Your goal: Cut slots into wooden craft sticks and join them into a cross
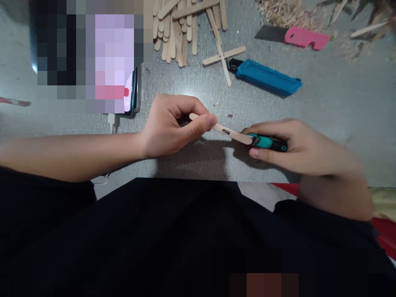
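My left hand (182,126) pinches a wooden craft stick (239,136) between thumb and fingers, with its far end pointing right. In my right hand (287,144) is a teal and black utility knife (265,142), its front end against or just behind the stick's right end. A dark bit of metal, perhaps the blade, shows at the middle of the stick. Both hands are just above the table, near its front edge. Small shavings lie on the surface beyond the stick.
Behind my hands is a pile of craft sticks (176,31), with two crossed sticks (224,55) beside it. A blue cutter (269,77) and a pink-handled knife (306,38) lie right of them, near wood shavings (284,12). A phone (135,93) with a cable (111,119) is at left.
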A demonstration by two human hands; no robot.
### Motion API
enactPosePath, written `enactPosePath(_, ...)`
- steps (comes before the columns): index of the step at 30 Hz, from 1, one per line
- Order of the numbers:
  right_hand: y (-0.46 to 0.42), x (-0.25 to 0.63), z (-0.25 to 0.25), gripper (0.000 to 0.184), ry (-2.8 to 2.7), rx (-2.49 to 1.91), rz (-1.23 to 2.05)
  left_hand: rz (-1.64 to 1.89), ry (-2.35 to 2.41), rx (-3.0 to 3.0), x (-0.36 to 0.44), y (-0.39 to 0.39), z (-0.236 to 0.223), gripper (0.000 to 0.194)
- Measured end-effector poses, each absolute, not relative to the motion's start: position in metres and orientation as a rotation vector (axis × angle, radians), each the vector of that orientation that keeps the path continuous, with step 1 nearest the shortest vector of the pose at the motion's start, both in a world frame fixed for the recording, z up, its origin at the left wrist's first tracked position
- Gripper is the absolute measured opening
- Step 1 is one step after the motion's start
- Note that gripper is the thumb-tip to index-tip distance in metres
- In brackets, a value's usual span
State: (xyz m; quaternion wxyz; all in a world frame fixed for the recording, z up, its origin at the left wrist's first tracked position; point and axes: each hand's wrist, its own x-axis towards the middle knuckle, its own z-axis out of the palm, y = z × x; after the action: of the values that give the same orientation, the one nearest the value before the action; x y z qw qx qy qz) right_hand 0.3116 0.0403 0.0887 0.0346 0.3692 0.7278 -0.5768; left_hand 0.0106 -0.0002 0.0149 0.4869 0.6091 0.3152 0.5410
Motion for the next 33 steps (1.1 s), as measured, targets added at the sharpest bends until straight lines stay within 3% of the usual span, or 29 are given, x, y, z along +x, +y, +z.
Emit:
enactPosePath(7, 0.037, 0.311, 0.088, 0.02, 2.215, 1.175, -1.725, 1.312, 0.815, 1.499, 0.011, -0.002, 0.017, 0.031)
enactPosePath(12, 0.035, 0.307, 0.088, 0.019, 2.199, 1.191, -1.748, 1.219, 0.927, 1.553, 0.009, -0.003, 0.019, 0.049)
enactPosePath(25, 0.029, 0.307, 0.086, 0.022, 2.298, 1.32, -1.621, 1.311, 0.875, 1.507, 0.011, -0.003, 0.011, 0.039)
enactPosePath(33, 0.034, 0.304, 0.085, 0.026, 2.222, 1.288, -1.776, 1.139, 0.826, 1.369, 0.013, -0.006, 0.009, 0.049)
